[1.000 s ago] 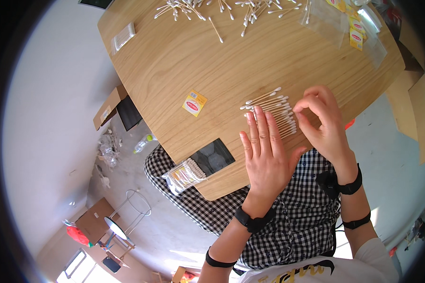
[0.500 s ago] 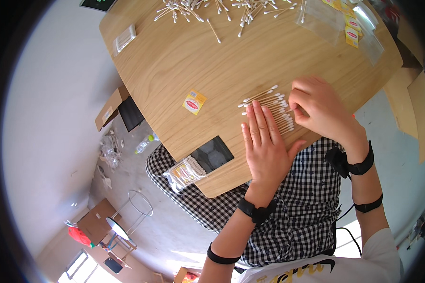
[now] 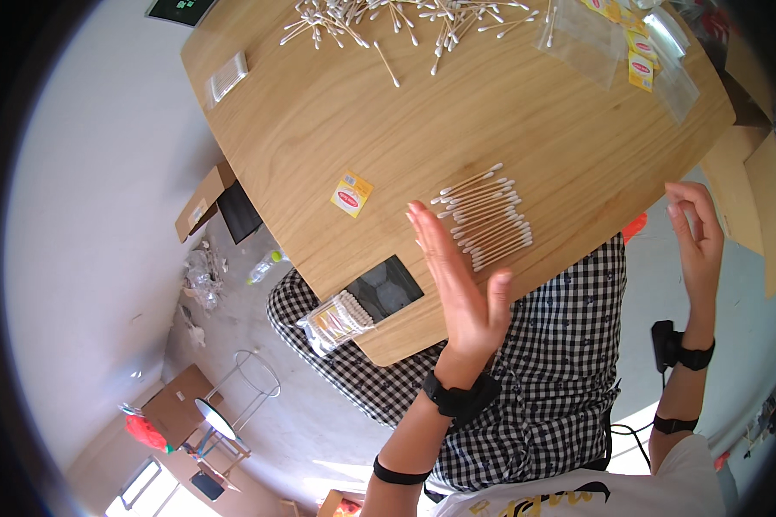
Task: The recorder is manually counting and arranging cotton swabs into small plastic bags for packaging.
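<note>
While both of your hands hang open and empty, the neat row of white-tipped wooden cotton swabs (image 3: 485, 217) lies flat on the round light-wood table (image 3: 509, 112). Left hand (image 3: 459, 280): raised edge-on just beside the row, not touching. Right hand (image 3: 695, 233): well apart from it, past the table's rim. Small yellow-and-red paper label (image 3: 351, 193): near the row.

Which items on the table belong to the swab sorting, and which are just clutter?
In the job:
- left hand, open, beside the aligned row of cotton swabs
- right hand, open, off the table edge
- loose swab pile
- clear bags
- yellow label
- filled swab bag

Lying about:
- dark tablet
- cardboard boxes
- plastic bottle on the floor
</note>
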Motion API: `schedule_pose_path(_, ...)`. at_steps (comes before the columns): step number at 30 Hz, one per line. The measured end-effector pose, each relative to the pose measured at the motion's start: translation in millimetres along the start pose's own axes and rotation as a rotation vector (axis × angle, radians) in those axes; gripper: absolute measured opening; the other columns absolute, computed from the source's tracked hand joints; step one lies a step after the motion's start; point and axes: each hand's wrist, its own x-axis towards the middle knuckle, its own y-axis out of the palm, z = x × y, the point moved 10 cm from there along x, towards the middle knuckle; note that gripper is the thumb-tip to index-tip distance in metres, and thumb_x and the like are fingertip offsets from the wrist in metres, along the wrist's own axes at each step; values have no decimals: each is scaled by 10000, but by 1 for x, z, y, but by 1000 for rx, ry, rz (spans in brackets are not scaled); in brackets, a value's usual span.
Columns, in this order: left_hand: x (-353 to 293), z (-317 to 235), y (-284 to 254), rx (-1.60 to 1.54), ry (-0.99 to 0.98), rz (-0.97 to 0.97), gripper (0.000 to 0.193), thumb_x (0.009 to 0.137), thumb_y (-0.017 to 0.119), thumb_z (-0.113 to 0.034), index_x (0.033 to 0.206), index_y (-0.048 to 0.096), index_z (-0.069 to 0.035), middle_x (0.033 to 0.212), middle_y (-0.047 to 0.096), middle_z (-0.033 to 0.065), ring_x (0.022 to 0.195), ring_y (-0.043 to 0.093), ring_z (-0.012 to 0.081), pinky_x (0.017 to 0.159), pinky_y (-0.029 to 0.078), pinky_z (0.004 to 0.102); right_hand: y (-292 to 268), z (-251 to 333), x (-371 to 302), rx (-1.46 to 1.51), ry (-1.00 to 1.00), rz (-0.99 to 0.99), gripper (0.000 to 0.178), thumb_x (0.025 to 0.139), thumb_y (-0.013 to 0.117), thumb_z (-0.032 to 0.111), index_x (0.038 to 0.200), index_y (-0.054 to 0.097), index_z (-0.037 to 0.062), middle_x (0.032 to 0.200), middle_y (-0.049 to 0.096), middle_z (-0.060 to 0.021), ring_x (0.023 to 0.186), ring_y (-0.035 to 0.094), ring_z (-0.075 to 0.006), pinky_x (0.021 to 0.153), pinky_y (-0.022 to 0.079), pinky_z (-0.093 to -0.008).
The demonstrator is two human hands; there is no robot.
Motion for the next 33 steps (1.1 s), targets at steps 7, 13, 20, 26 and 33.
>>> schedule_pose_path(7, 34, 31, -23, -607, -192, -312, 796, 1004, 302, -563, 1542, 8, -55, 1610, 61, 162, 1493, 34, 286, 1210, 36, 421, 158, 85, 28, 970, -77, 30, 549, 1055, 316, 402, 1362, 411, -44, 1412, 439, -197, 1355, 394, -272, 1150, 289, -404)
schedule_pose_path(13, 44, 21, -12, -694, -186, -243, 826, 981, 290, -620, 1544, 53, -62, 1604, 98, 167, 1492, 43, 291, 1210, 38, 433, 161, 101, 41, 859, -191, 90, 585, 1047, 303, 443, 1363, 404, -39, 1394, 450, -205, 1354, 395, -275, 1152, 286, -398)
schedule_pose_path(20, 32, 18, -6, -740, -215, -90, 833, 972, 293, -639, 1544, 83, -72, 1603, 113, 169, 1490, 65, 292, 1209, 48, 431, 177, 99, 29, 1001, -140, 234, 634, 1034, 288, 492, 1371, 392, -36, 1422, 422, -210, 1376, 369, -277, 1165, 264, -410)
schedule_pose_path(26, 18, 18, -9, -725, -239, -251, 862, 953, 336, -653, 1547, 82, -82, 1606, 100, 166, 1490, 54, 303, 1207, 34, 441, 168, 97, 15, 945, -154, 173, 721, 1007, 281, 564, 1402, 352, -34, 1453, 386, -216, 1416, 303, -300, 1184, 205, -420)
schedule_pose_path(33, 11, 15, -9, -725, -190, -287, 879, 944, 392, -639, 1548, 77, -83, 1607, 89, 167, 1491, 50, 295, 1209, 32, 429, 161, 92, 12, 952, -156, 129, 736, 1002, 283, 573, 1416, 332, -33, 1465, 364, -222, 1421, 286, -310, 1186, 188, -437)
